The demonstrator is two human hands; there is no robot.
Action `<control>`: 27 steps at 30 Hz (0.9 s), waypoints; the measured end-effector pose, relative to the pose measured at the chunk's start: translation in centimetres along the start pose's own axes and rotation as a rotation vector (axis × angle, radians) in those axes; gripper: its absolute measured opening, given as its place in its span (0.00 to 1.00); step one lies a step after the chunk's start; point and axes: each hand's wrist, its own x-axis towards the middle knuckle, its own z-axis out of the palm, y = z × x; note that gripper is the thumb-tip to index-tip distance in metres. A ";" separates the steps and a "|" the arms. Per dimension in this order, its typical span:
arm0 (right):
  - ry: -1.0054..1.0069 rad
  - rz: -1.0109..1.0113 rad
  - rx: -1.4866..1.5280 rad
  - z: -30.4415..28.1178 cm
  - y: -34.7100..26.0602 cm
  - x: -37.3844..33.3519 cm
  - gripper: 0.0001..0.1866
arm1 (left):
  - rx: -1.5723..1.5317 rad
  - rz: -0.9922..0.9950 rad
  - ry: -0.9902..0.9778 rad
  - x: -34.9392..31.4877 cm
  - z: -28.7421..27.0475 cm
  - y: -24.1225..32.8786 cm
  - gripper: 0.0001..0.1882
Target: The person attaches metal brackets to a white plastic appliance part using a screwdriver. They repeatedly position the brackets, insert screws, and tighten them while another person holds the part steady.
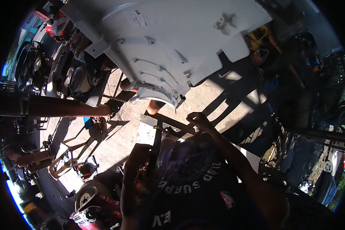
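A large pale grey moulded panel [172, 42], curved and ribbed, takes up the top middle of the view. It has a label, raised clips and a dark stain. A thin wire [185, 108] hangs by its lower corner and runs toward my right hand [197, 119], whose fingers are pinched together at its end. My right hand is just below the panel, not touching it. In deep shade at lower middle, my left hand [141, 152] is closed beside a dark, long, narrow thing [157, 134]; what it grips cannot be made out.
Below the panel is a bare knee or limb [154, 107]. A rusty brown post [57, 106] crosses at left, above a tan metal frame [67, 159]. A red vehicle with a wheel [86, 196] stands lower left. Yellow cloth [259, 36] lies beyond the panel's right edge.
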 end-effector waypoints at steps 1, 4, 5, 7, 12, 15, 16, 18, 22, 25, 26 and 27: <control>-0.136 -0.138 0.053 -0.1 5.5 -1.0 0.19 | -0.010 -0.027 -0.040 0.6 1.9 2.5 0.11; -0.380 0.102 0.603 -2.0 5.5 -5.1 0.19 | -0.092 -0.130 -0.093 1.5 8.1 7.4 0.13; -0.375 0.191 0.743 -3.3 5.1 -6.5 0.19 | -0.003 -0.220 -0.155 3.3 8.9 6.1 0.17; -0.341 0.305 0.966 -5.1 4.6 -8.4 0.19 | 0.092 -0.153 -0.189 4.9 11.5 5.5 0.16; -0.148 0.412 1.280 -8.4 6.0 -10.4 0.18 | 0.273 0.116 -0.299 9.7 16.7 7.2 0.13; -0.069 0.423 1.375 -10.1 7.2 -9.4 0.18 | 0.312 0.193 -0.334 12.9 18.0 8.6 0.11; -0.044 0.423 1.398 -10.2 7.4 -8.9 0.18 | 0.315 0.208 -0.350 13.8 18.2 8.9 0.11; -0.037 0.445 1.427 -10.8 8.1 -8.3 0.18 | 0.310 0.207 -0.340 14.9 18.8 8.9 0.10; -0.061 0.534 1.471 -11.2 9.3 -9.9 0.18 | 0.338 0.130 -0.341 16.6 18.9 8.8 0.10; -0.070 0.587 1.495 -11.4 10.2 -11.6 0.17 | 0.352 0.059 -0.327 17.4 18.9 8.1 0.10; -0.068 0.586 1.488 -11.6 9.9 -11.7 0.17 | 0.358 0.044 -0.317 17.6 18.9 8.0 0.10; -0.072 0.582 1.472 -11.8 9.7 -11.5 0.17 | 0.362 0.032 -0.308 17.9 18.9 8.0 0.10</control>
